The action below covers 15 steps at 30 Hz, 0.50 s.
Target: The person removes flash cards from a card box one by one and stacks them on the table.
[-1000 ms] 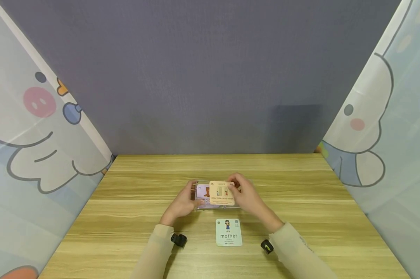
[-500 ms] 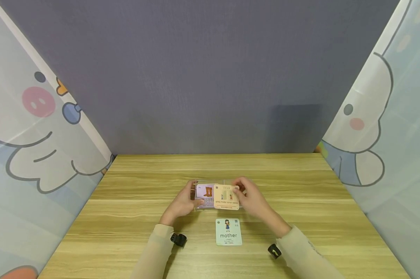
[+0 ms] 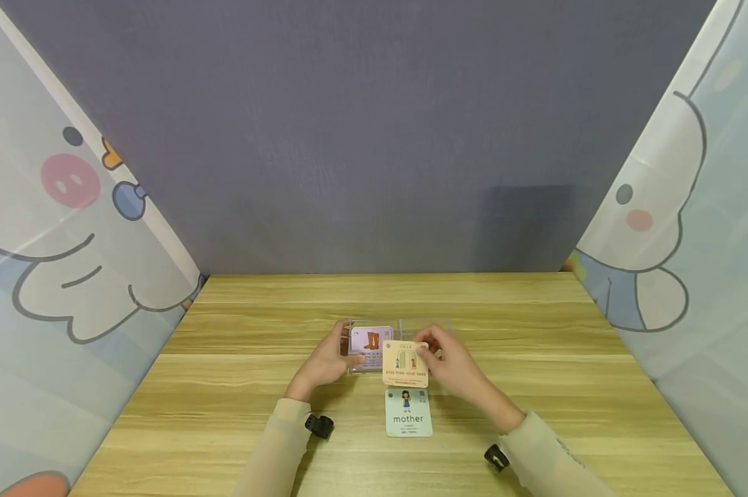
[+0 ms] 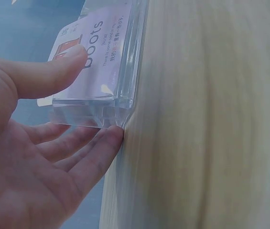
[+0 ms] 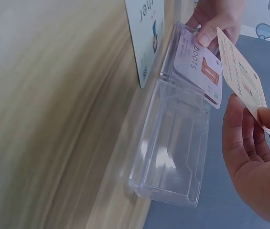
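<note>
My right hand point(image 3: 455, 366) pinches the upper right corner of a cream "play hide-and-seek" flash card point(image 3: 405, 364) between thumb and fingers. That card is raised in front of an open clear plastic card box point(image 5: 170, 143). My left hand point(image 3: 324, 359) grips the box's left end, with the thumb on a purple "boots" card point(image 4: 99, 62) and the fingers against the outer wall. The "boots" card lies on top in the left compartment; the right compartment looks bare in the right wrist view. A pale green "mother" card point(image 3: 408, 414) lies face up on the table, nearer the person.
The wooden table point(image 3: 224, 386) runs back to a grey panel point(image 3: 374, 138). Printed cartoon curtains point(image 3: 653, 172) hang at both sides. Each wrist wears a small black camera point(image 3: 320, 426).
The right hand has drawn the "play hide-and-seek" card rightward and toward the person, baring more of the "boots" card. The left hand and the "mother" card have stayed in place.
</note>
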### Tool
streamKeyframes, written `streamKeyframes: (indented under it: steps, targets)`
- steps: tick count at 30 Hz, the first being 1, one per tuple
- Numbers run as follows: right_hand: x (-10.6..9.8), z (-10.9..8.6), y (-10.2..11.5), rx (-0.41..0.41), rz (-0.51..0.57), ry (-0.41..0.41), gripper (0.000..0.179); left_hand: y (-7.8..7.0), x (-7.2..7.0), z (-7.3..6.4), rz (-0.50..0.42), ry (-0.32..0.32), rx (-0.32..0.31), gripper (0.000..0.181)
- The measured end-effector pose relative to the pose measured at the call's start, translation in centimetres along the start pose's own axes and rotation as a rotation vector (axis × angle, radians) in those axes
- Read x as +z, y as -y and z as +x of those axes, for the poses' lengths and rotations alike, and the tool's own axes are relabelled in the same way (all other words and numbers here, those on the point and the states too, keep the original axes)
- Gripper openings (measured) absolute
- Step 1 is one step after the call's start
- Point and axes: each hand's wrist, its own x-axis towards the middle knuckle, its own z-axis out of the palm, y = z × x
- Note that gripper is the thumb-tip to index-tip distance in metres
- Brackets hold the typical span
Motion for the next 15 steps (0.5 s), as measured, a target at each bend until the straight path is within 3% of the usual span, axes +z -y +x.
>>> streamKeyframes:
  steps: [15]
  targets:
    - [0.4, -1.3, -0.2, 0.063, -0.011, 0.070, 0.014, 0.0, -0.1, 0.0, 0.013, -0.003, -0.006, 0.080]
